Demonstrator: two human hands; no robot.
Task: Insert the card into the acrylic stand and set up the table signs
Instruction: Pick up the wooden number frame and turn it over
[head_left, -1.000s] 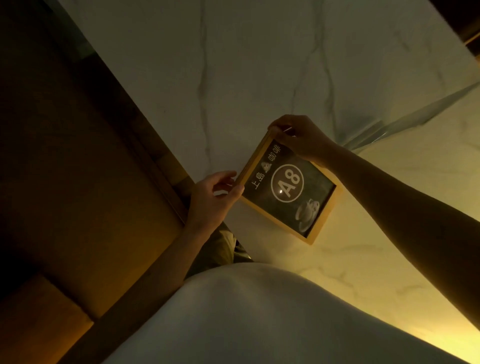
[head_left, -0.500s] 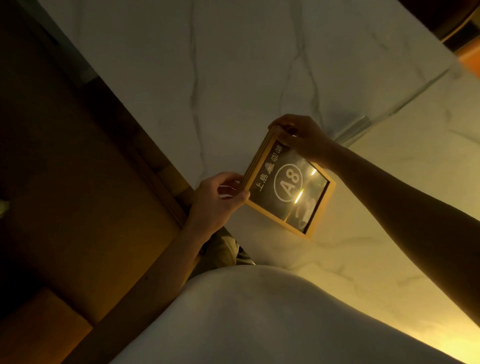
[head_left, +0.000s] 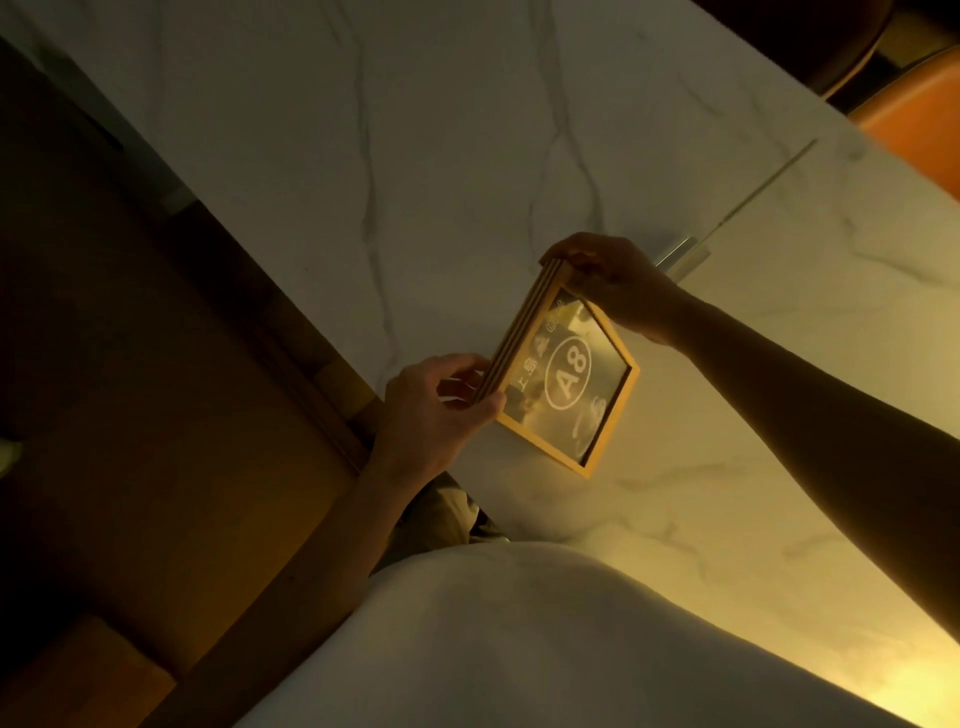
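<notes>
Both hands, left hand and right hand, are pinching opposite corners of the sign, tilting it above the tabletop. Such light corner grips are risking a slip onto the marble.

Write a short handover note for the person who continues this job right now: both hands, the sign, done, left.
Left hand: pinches the near corner of the A8 sign.
Right hand: grips its far corner.
The sign is held tilted over the marble table; whether an edge touches it is unclear.
Done: a printed card shows inside the yellow frame.
Left: stand the sign on the table.
</notes>
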